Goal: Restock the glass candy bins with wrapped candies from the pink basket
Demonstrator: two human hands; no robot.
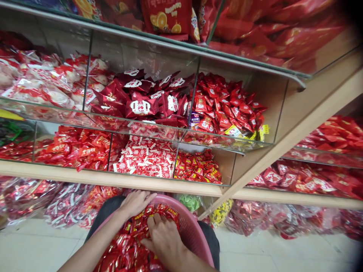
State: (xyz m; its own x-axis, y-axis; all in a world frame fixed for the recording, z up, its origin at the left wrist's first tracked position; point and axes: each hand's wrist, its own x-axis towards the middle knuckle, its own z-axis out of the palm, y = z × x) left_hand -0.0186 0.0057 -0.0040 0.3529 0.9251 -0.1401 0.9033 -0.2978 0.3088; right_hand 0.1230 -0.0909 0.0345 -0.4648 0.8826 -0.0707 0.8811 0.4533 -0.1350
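A pink plastic basket [195,226] full of small red wrapped candies [121,245] with yellow lettering sits between my knees. Over its far left rim lies my left hand [137,203], its fingers bent over the edge and gripping it. My right hand [164,235] is inside the basket, palm down, with fingers curled into the candies; its fingertips are partly hidden among the wrappers. Straight ahead, a low shelf bin holds similar red and yellow candies [197,166].
Glass-fronted shelves with a wooden edge [170,184] rise in front, their bins filled with red-wrapped sweets [224,102] and dark red packets [141,102]. A slanting wooden post [263,162] divides the shelves. Plastic bags of sweets [255,217] line the tiled floor [246,251] beneath.
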